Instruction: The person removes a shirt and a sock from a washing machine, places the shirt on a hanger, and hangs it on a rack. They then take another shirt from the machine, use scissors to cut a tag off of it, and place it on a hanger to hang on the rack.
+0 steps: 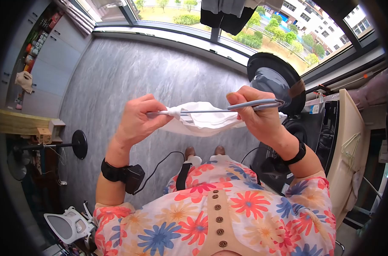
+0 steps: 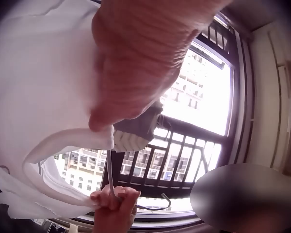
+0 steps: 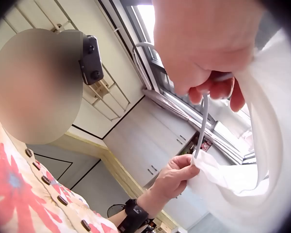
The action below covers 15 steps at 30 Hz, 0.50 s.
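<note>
A white garment point(image 1: 207, 128) hangs between the two hands, partly over a thin grey clothes hanger point(image 1: 207, 112). The left hand point(image 1: 140, 117) pinches the garment's bunched edge around one end of the hanger. In the right wrist view, the hanger's bar runs into the cloth right at that left hand point(image 3: 174, 175). The right hand point(image 1: 262, 119) grips the hanger near its other end, with the fingers curled round it. Its hook sticks out past the right hand in the left wrist view. Part of the garment passes behind the right hand.
A black washing machine point(image 1: 320, 128) stands at the right, below a beige board point(image 1: 352, 128). A dark round-rimmed object point(image 1: 271, 81) is by the window. Dark clothes point(image 1: 228, 19) hang overhead. At lower left stands a white chair point(image 1: 66, 226); a cabinet point(image 1: 61, 47) lines the left wall.
</note>
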Tool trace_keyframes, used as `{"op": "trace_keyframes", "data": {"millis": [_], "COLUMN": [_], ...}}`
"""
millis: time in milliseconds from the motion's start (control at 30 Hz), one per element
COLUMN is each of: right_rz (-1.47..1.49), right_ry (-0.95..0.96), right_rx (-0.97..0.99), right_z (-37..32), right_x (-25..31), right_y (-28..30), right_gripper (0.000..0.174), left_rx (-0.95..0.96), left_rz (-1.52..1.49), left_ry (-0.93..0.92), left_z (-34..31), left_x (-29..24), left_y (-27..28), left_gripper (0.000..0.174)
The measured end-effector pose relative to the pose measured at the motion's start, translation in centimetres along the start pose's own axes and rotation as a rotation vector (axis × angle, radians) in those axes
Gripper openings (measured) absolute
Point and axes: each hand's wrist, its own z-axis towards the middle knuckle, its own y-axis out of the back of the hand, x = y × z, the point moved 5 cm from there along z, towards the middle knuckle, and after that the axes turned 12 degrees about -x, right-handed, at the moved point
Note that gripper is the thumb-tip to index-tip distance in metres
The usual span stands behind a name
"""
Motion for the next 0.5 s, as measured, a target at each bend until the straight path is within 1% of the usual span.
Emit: {"op": "trace_keyframes", "data": {"millis": [33,67,100,133,167,233,267,400,467,500], "right_rz": [-0.020,-0.019,-0.025,-0.029,-0.028,-0.272,-0.226,-0.237,-0.178,-0.240], "right_ry": [0.019,0.014,0.119,0.225,0.225,0.166,0.052,0.058,0.056,0.060], "right_rx": [0.056,0.055,0.019,-0.014,-0.011,0.152,0.165,0.163,0.072,0.047], "right_z": [0.0,0.0,0.2,0.4,0.4,0.1,-0.2,0.1,0.4,0.4], "right_x": [0.3,0.0,0.2,0.3,-0.6,-3.6,-4.8,-4.3,-4.5,-4.7], "right_y": [-0.1,0.0,0.3,0.8,1.6,3.3,3.8,4.2,4.9,5.5], "right_gripper": [0.021,0.021,0.016,0.014,0.014,0.014,0.013,0.011,0.009,0.007], "left_rx": [-0.032,-0.065,-0.062,-0.132,-0.204,-0.231,-0.239,-0.253,-0.290,-0.288], "left_rz": [-0.046,-0.093,-0.093,-0.106,-0.118,-0.141,-0.133,-0.117,-0.097,-0.139], "left_ry": [0.060,0.119,0.122,0.141,0.159,0.191,0.187,0.203,0.211,0.237], "left_z": [-0.3,-0.6,-0.9,-1.2,-1.5,-1.8,-1.8,-1.9,-2.3,-2.7], "left_x": [0.1,0.3,0.5,0.9,1.3,1.6,1.6,1.8,2.2,2.8], "left_y": [0.4,0.7,1.0,1.8,2.7,3.9,4.4,5.9,6.2,6.0], "left_gripper": [0.012,0.010,0.010,0.009,0.009,0.007,0.007,0.008,0.008,0.008]}}
